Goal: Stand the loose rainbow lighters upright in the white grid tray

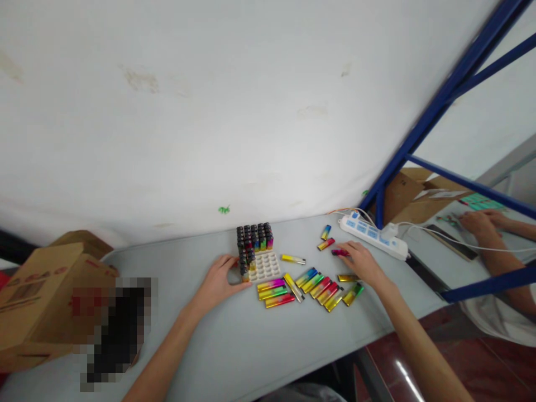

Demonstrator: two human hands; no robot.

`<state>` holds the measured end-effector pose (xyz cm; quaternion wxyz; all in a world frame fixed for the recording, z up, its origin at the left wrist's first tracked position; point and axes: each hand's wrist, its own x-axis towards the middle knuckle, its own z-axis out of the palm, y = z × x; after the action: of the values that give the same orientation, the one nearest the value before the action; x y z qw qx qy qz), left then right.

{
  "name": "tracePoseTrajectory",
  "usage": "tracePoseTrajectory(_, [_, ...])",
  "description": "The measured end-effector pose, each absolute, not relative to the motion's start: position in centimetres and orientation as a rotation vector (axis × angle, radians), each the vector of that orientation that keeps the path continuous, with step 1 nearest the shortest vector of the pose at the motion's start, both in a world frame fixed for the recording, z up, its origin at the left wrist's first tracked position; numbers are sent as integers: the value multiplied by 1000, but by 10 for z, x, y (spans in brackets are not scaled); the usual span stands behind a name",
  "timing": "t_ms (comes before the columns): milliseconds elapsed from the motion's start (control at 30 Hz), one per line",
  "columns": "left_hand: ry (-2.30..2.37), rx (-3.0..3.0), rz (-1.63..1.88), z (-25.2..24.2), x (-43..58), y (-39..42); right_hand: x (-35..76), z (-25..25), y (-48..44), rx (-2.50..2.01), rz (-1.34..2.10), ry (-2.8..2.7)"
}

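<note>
A white tray (268, 267) with rows of small sockets stands on the table, its back rows and left side filled with upright lighters (254, 237) with black tops. My left hand (220, 279) grips the tray's left side, the thumb at the near corner and the fingers farther back. To the right, my right hand (360, 262) has its fingertips on a pink-red lighter (340, 252) low over the table. Shiny multicoloured lighters (322, 287) lie loose in front of and beside the tray. One yellow lighter (293, 259) lies just right of it.
A white power strip (372, 237) with cables lies behind my right hand, near a blue metal frame (412, 148). At left stand a cardboard box (46, 301) and a pixelated dark object (119, 329). Beyond the frame, another person's hands (481, 223) rest over a second table.
</note>
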<state>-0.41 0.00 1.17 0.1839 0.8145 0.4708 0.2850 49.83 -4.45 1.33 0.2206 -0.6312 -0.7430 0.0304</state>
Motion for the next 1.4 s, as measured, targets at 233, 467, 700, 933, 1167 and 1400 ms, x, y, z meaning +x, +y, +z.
tracePoseTrajectory(233, [1330,2303,813,11,-5,1,466,39,-48,-1562,529,-1613])
tracePoseTrajectory(467, [1314,2288,832,12,-3,0,374,73,-36,-1087,1208,-1156])
tracePoseTrajectory(700, [1346,2278,778,12,-2,-2,313,70,-7,-1023,1540,-1132])
tracePoseTrajectory(933, [1347,2289,753,13,-1,-4,273,48,-10,-1141,1592,-1096])
tracePoseTrajectory(1167, [1332,2286,772,12,-2,-3,260,36,-23,-1144,1537,-1049])
tracePoseTrajectory(1400, [1335,2281,772,12,-2,-2,258,38,-22,-1201,1448,-990])
